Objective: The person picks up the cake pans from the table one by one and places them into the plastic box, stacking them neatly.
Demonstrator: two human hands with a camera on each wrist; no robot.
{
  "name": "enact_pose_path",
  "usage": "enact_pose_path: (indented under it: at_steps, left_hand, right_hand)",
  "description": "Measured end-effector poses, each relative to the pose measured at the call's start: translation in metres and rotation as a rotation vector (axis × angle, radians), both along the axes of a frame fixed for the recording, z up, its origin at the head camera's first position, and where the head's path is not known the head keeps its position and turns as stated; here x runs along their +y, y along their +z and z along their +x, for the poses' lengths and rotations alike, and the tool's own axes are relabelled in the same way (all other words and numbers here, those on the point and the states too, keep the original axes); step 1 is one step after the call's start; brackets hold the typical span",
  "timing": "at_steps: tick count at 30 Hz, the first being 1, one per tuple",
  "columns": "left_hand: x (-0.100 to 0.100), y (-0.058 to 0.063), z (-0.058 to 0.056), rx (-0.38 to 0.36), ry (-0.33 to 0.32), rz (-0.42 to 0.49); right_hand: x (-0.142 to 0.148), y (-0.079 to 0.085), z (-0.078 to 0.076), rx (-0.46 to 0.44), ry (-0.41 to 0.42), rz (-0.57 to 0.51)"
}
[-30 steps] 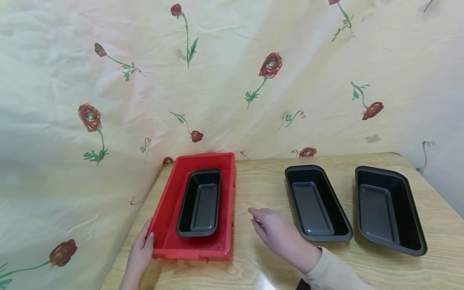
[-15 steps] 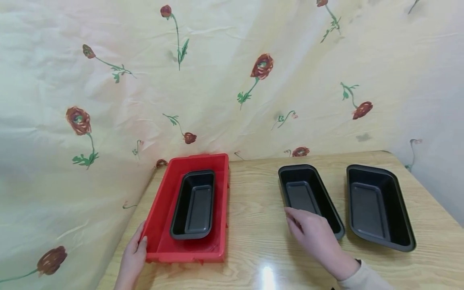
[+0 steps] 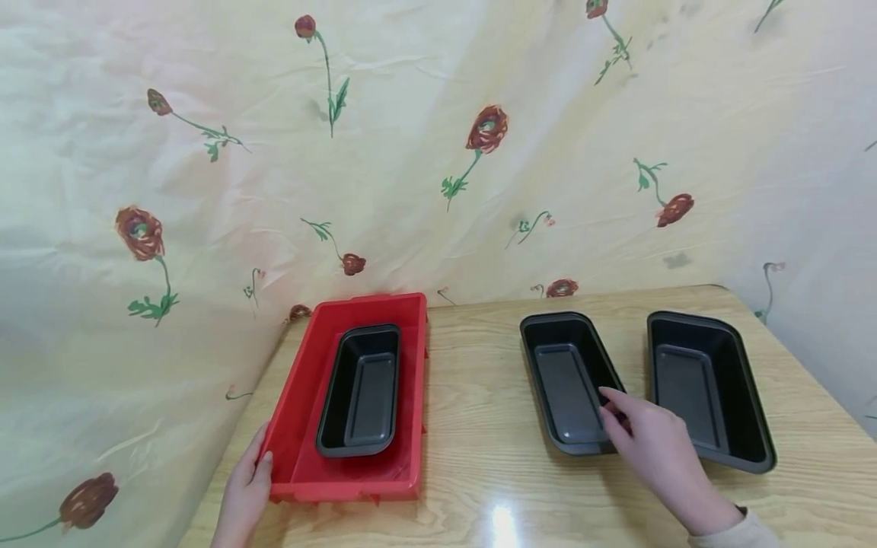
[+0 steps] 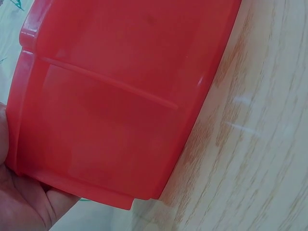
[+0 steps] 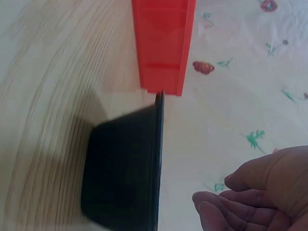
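My left hand [image 3: 244, 487] grips the near-left corner of a red plastic tray [image 3: 291, 464], thumb over the rim. The left wrist view shows the tray's red outer wall [image 4: 110, 125] with fingers under its edge. Inside the tray lies a dark loaf pan [image 3: 372, 396]. On the table's right half sit a second loaf pan [image 3: 567, 392] and a third loaf pan [image 3: 685, 396]. My right hand [image 3: 661, 453] hovers over the second pan's near-right rim, partly covering both pans. Its fingers are loosely bent and hold nothing; the right wrist view shows a gap between hand [image 5: 260, 192] and pan [image 5: 122, 173].
A wooden table [image 3: 473, 426] carries everything, with bare wood between the tray and the second pan. Flowered cloth [image 3: 397, 152] hangs behind and to the left, close to the tray's far side. The third pan stands near the table's right edge.
My right hand has moved right, from beside the tray past the second pan's near end to its right rim. My left hand keeps its grip on the tray. The view has shifted slightly.
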State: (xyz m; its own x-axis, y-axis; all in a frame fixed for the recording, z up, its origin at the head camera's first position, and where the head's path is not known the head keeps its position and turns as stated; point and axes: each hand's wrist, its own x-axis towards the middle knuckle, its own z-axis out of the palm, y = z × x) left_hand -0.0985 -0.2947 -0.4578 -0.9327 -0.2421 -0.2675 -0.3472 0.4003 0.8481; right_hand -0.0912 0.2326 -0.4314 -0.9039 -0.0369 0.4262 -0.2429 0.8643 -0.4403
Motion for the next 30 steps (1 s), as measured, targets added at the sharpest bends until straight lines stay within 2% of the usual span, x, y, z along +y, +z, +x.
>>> enact_pose_path:
  at_steps: [6,10,24,30]
  left_hand:
    - [-0.002,-0.001,0.002,0.031,-0.013,-0.013]
    - [-0.003,0.000,0.003,0.026,-0.016,-0.014]
    - [-0.001,-0.001,0.001,0.018,-0.004,-0.010]
    - [0.000,-0.002,0.001,0.020,-0.001,-0.001]
  right_hand:
    - [0.018,-0.006,0.002,-0.018,-0.058,0.015]
    - [0.025,-0.009,0.005,-0.049,-0.086,0.022]
    - [0.031,-0.014,0.006,-0.273,-0.134,0.041]
    - [0.032,-0.019,0.004,-0.296,-0.138,0.067]
